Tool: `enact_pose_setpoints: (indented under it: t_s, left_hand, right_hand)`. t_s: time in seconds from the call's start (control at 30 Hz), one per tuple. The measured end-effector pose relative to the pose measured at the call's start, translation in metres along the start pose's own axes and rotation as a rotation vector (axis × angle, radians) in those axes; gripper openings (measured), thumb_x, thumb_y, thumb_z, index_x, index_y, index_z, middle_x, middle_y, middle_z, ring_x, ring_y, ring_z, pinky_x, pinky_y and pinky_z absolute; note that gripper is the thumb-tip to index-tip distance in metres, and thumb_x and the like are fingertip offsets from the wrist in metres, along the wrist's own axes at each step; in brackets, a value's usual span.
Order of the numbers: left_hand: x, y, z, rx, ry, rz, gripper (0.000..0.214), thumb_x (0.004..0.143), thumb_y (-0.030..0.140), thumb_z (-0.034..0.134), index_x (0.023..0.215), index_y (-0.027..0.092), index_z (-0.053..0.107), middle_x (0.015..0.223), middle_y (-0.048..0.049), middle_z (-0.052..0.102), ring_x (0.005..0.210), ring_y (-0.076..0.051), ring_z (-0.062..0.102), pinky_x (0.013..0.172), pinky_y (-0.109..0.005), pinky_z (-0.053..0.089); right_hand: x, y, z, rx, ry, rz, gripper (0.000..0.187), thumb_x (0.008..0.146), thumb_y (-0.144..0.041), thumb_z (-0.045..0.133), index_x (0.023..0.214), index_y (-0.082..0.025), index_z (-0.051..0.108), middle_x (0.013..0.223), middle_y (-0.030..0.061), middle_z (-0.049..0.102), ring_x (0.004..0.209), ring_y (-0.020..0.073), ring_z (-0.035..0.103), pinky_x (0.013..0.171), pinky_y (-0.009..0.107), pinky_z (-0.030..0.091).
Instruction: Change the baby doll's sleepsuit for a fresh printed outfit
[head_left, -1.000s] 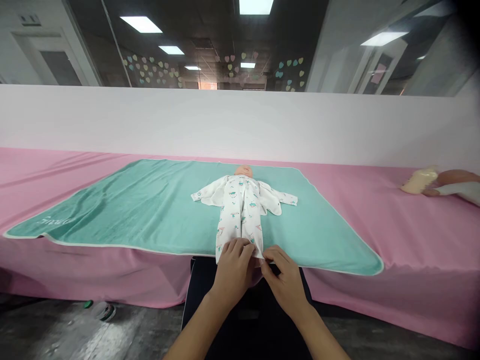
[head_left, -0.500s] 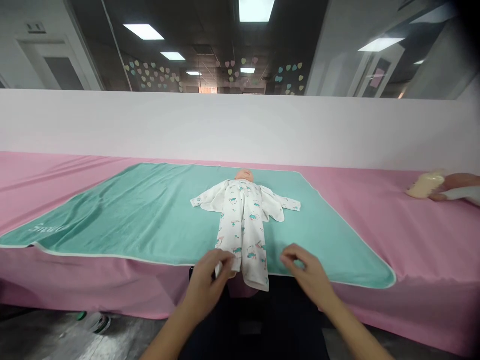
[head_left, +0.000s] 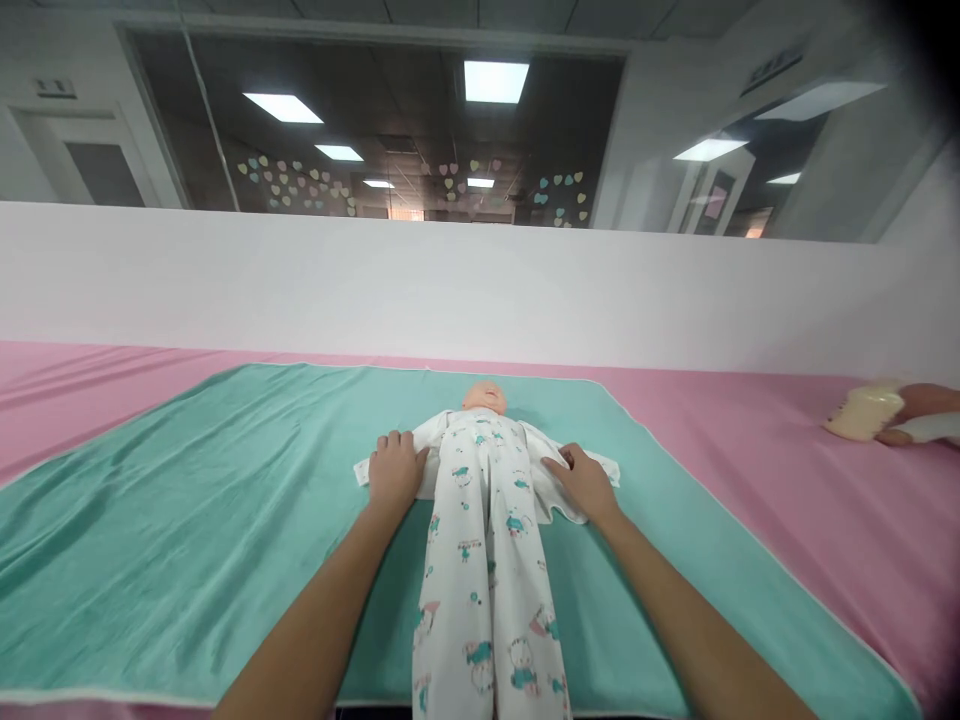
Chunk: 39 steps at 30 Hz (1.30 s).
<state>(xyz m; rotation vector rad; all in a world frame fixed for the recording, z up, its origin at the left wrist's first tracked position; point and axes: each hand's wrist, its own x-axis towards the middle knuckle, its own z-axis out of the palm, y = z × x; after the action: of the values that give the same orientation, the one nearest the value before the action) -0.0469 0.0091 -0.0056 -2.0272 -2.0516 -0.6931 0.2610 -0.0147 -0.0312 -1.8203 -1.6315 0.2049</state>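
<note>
A baby doll (head_left: 484,397) lies on its back on a teal blanket (head_left: 210,500), under white printed baby clothes (head_left: 484,540) whose trouser legs run down towards me. My left hand (head_left: 394,470) rests palm down on the garment's left sleeve, fingers stretched out. On the right sleeve, beside the doll's body, lies my right hand (head_left: 581,483), its fingers lightly bent on the cloth. Neither hand lifts anything.
The blanket covers a long table with a pink cloth (head_left: 825,520). A white partition wall (head_left: 480,280) runs behind it. At the far right lie a cream bottle (head_left: 862,413) and part of another doll (head_left: 922,425).
Both hands left the trouser hems at the near edge and reached forward to the sleeves beside the doll's chest. The view has moved closer over the table.
</note>
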Motion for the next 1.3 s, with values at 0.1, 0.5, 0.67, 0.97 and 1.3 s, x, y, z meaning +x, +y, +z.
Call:
enact_pose_setpoints:
  t_s: [0.1, 0.5, 0.67, 0.97, 1.3]
  left_hand:
    - [0.004, -0.009, 0.013, -0.130, -0.054, -0.018, 0.025, 0.086, 0.036, 0.035, 0.097, 0.018, 0.049, 0.088, -0.0082, 0.057, 0.085, -0.024, 0.051, 0.064, -0.030, 0.036]
    - [-0.003, -0.008, 0.002, -0.795, -0.231, -0.086, 0.038, 0.075, 0.046, 0.050, 0.057, 0.018, 0.032, 0.053, 0.0045, 0.032, 0.053, -0.010, 0.034, 0.051, -0.023, 0.024]
    - [-0.014, -0.005, -0.021, -1.462, -0.507, -0.183, 0.036, 0.071, 0.044, 0.060, 0.090, 0.015, 0.053, 0.076, -0.0022, 0.058, 0.066, -0.016, 0.055, 0.060, -0.026, 0.041]
    - [-0.007, 0.006, -0.053, -1.628, -0.504, -0.040, 0.053, 0.074, 0.037, 0.058, 0.122, 0.015, 0.050, 0.099, -0.0099, 0.063, 0.080, -0.021, 0.059, 0.070, -0.031, 0.045]
    - [-0.035, 0.057, -0.033, -0.663, -0.225, 0.545, 0.034, 0.086, 0.028, 0.036, 0.105, 0.025, 0.064, 0.053, 0.0022, 0.054, 0.050, -0.011, 0.044, 0.052, -0.022, 0.028]
  right_hand:
    - [-0.006, 0.008, -0.006, 0.098, -0.156, -0.055, 0.036, 0.075, -0.051, 0.049, 0.060, -0.019, 0.045, 0.056, -0.0034, 0.045, 0.054, 0.0117, 0.040, 0.051, 0.023, 0.027]
    - [0.028, -0.082, -0.033, 1.051, -0.231, 0.056, 0.032, 0.076, -0.050, 0.048, 0.071, -0.019, 0.048, 0.064, 0.0011, 0.053, 0.059, 0.0132, 0.050, 0.055, 0.026, 0.041]
    - [-0.010, -0.127, -0.021, 0.690, -0.536, -0.230, 0.025, 0.075, -0.044, 0.054, 0.079, -0.019, 0.054, 0.059, -0.0026, 0.054, 0.048, 0.0098, 0.046, 0.047, 0.023, 0.035]
    - [-0.048, -0.098, -0.009, 0.431, -0.053, -0.391, 0.024, 0.080, -0.037, 0.051, 0.097, -0.020, 0.054, 0.084, 0.0017, 0.054, 0.074, 0.0139, 0.048, 0.068, 0.028, 0.041]
    - [-0.044, -0.087, 0.010, 0.501, -0.059, -0.323, 0.016, 0.084, -0.032, 0.042, 0.087, -0.019, 0.051, 0.071, -0.0013, 0.048, 0.063, 0.0121, 0.044, 0.059, 0.025, 0.038]
